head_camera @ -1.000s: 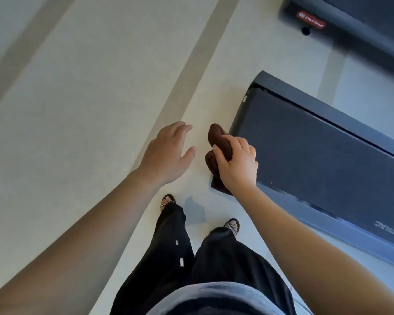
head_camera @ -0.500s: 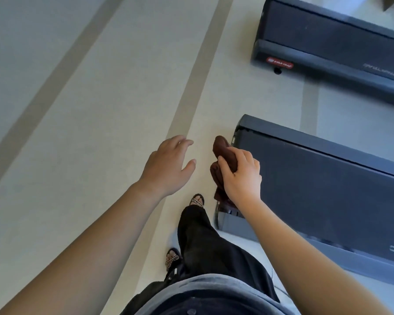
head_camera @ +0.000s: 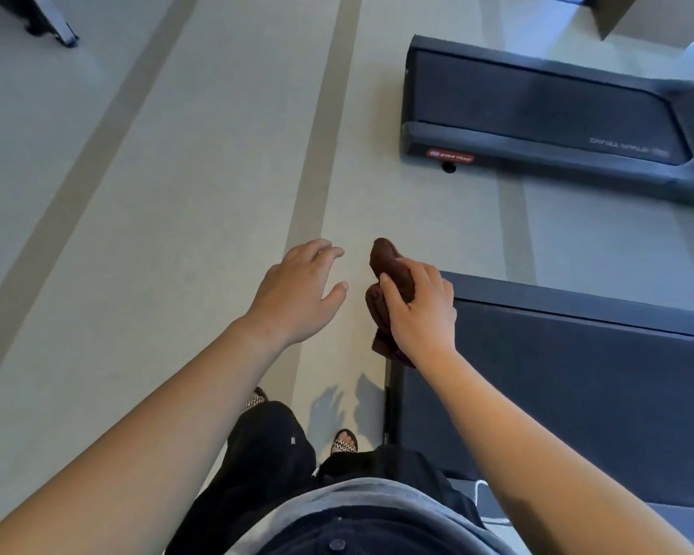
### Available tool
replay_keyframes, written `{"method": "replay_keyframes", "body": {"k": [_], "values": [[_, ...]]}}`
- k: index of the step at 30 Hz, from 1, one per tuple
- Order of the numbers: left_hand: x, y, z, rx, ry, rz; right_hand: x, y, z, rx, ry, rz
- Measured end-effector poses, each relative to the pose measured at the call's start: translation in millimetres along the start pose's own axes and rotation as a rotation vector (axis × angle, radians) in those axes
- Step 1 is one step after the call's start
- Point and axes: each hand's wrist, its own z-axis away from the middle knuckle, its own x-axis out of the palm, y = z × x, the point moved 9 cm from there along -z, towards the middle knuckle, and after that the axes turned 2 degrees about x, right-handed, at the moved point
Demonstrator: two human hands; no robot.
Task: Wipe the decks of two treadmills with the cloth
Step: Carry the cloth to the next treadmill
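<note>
Pale green-grey gym flooring (head_camera: 157, 174) fills my feed, crossed by darker stripes running away from the wearer. I look down over two bare forearms. On the right lies the near treadmill (head_camera: 577, 394), its dark belt and rear end cap just below the right hand. A second treadmill (head_camera: 537, 102) sits at upper right, parallel to the first and well apart from it, with a red brand label (head_camera: 450, 155) on its rear corner (the lettering on its side rail reads upside down from here).

The right hand (head_camera: 421, 314) grips a bunched dark brown cloth (head_camera: 387, 260), fingers and thumb curled round it. The cloth's lower end overlaps the near treadmill's rear corner in my view, and I cannot tell whether it touches the frame. The left hand (head_camera: 297, 292) hovers palm-down over the floor just left of the cloth, fingers spread and loosely bent, holding nothing.

Below I see black trousers (head_camera: 265, 446), a patterned sandal (head_camera: 343, 442) and a grey shirt hem (head_camera: 357, 492). At top left stands the foot of another machine (head_camera: 57, 26).
</note>
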Motion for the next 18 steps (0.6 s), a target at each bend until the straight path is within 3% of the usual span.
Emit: {"method": "replay_keyframes", "body": {"k": [11, 18], "values": [[-90, -92, -196, 0.18, -0.096, -0.047, 47, -69, -166, 0.225, 0.178, -0.059], [-149, -139, -300, 0.277, -0.126, -0.103, 75, -146, -271, 0.19, 0.266, -0.101]]}}
